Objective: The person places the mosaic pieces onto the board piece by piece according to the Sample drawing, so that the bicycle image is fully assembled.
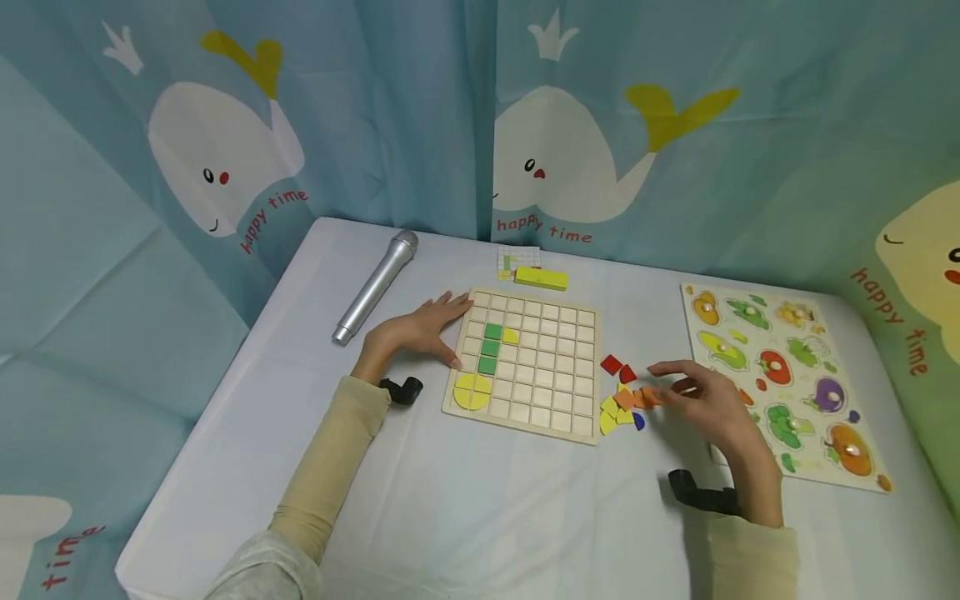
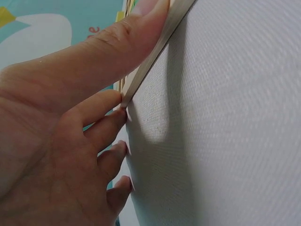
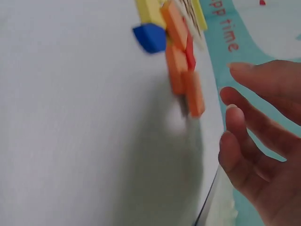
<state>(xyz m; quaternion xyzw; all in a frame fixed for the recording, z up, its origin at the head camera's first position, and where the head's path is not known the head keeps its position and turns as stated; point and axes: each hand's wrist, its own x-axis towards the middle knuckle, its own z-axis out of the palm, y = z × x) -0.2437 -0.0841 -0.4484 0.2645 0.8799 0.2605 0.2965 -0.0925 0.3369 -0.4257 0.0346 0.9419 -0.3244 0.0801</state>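
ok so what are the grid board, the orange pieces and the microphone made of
Grid board: probably matte wood, going by its dull, pale tan rim. Orange pieces: matte, evenly coloured, thick-edged; perhaps painted wood or plastic, hard to tell. Microphone: smooth, silvery, with a sheen; metal or silver-coated plastic.

Board [image 1: 547, 367] lay on table [image 1: 465, 508], tiles [image 1: 491, 348] on it; microphone [image 1: 375, 287] left, card [image 1: 519, 255] and block [image 1: 542, 278] behind, loose pieces [image 1: 624, 401] right, puzzle [image 1: 798, 396] farther right.

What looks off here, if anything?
The silver microphone, lying left of the wooden grid board: it seems an odd companion to puzzle work. The loose shape pieces right of the board are jumbled, some overlapping, so they look untidy. No damage stands out.
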